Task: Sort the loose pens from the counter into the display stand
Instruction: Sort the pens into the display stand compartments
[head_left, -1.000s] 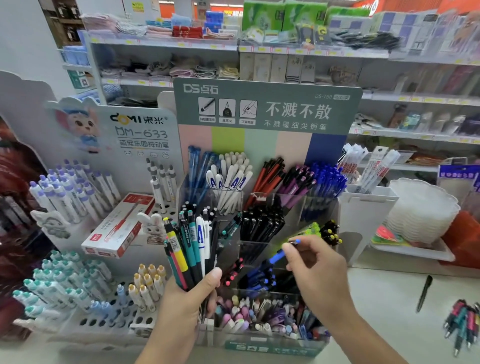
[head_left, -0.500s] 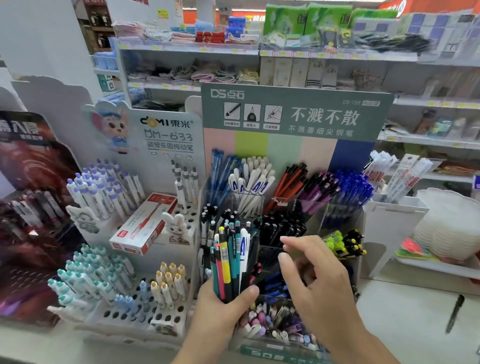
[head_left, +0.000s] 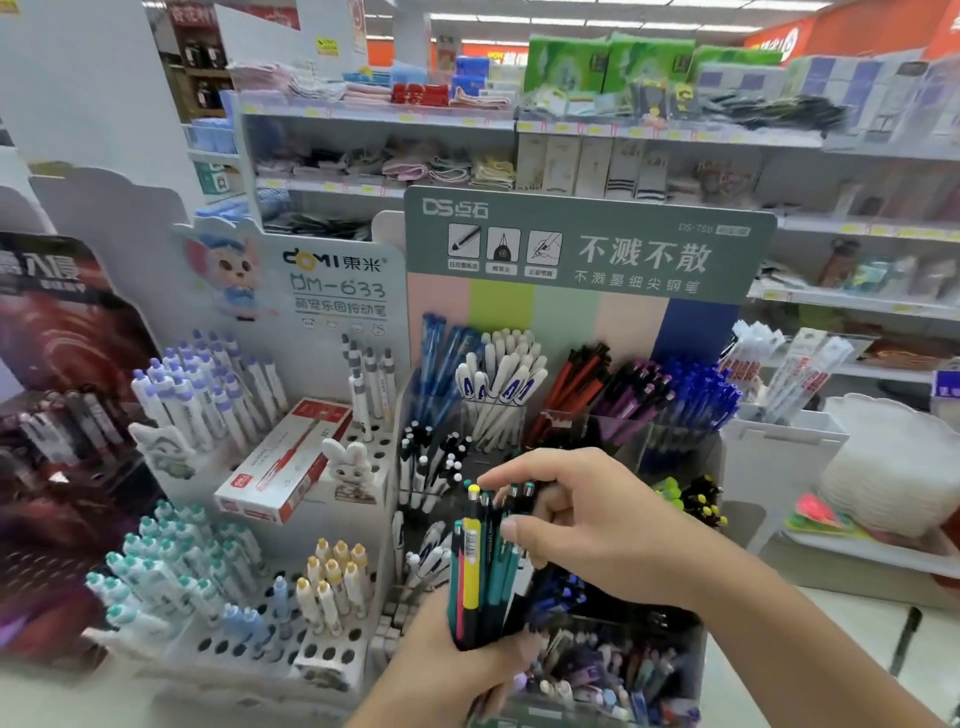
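Left hand (head_left: 457, 660): clenched around the lower ends of a bundle of pens (head_left: 480, 566), held in front of the green-header display stand (head_left: 587, 244), level with its middle tier. Bundle near upright, long axes running from the palm up toward the stand's header card, click ends uppermost. Yellow pen (head_left: 471, 564) at the front of the bundle, teal and dark barrels beside it on the right.

Right hand (head_left: 597, 525): directly right of the bundle, fingers curled, fingertips (head_left: 511, 530) at the upper ends of the teal pens. Contact probable; a closed pinch on any single pen not confirmable because of motion blur. Right hand the nearer of the two to the pen tops and to the stand's compartments.

Governing relation: pen tops immediately left of the right fingertips, barrels vertical, so extraction likely runs upward along the barrel axis, then onward to a compartment behind the bundle.

Stand contents behind the bundle: white pens (head_left: 501, 387) in the upper tier, red-and-black pens (head_left: 574, 384) to their right, blue pens (head_left: 696, 395) further right. Matching compartment for the teal pens not identifiable.

One dark pen (head_left: 905, 642) loose on the counter (head_left: 852, 670), well right of the stand.
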